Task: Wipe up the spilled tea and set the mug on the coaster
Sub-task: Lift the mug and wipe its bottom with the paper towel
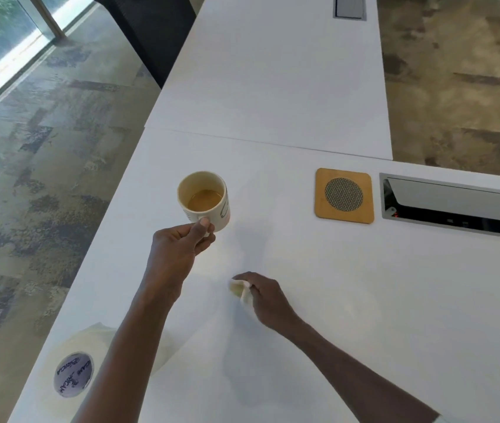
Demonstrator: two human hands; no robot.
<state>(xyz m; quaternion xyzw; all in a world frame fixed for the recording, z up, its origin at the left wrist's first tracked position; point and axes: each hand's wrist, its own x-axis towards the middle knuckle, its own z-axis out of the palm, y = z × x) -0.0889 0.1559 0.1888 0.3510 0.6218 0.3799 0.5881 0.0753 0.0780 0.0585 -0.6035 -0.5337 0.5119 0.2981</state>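
A cream mug (202, 199) with brown tea in it is held upright just above the white table (364, 315), and my left hand (178, 248) grips its handle from the near side. My right hand (261, 296) presses a crumpled, tea-stained tissue (239, 290) onto the table in front of the mug. The square wooden coaster (344, 195) with a round mesh centre lies to the right of the mug, with nothing on it. No puddle of tea shows clearly on the white surface.
A roll of white tissue paper (74, 374) stands at the near left corner, partly behind my left forearm. A metal cable hatch (456, 206) is set into the table right of the coaster. A dark chair (151, 32) stands at the far left edge.
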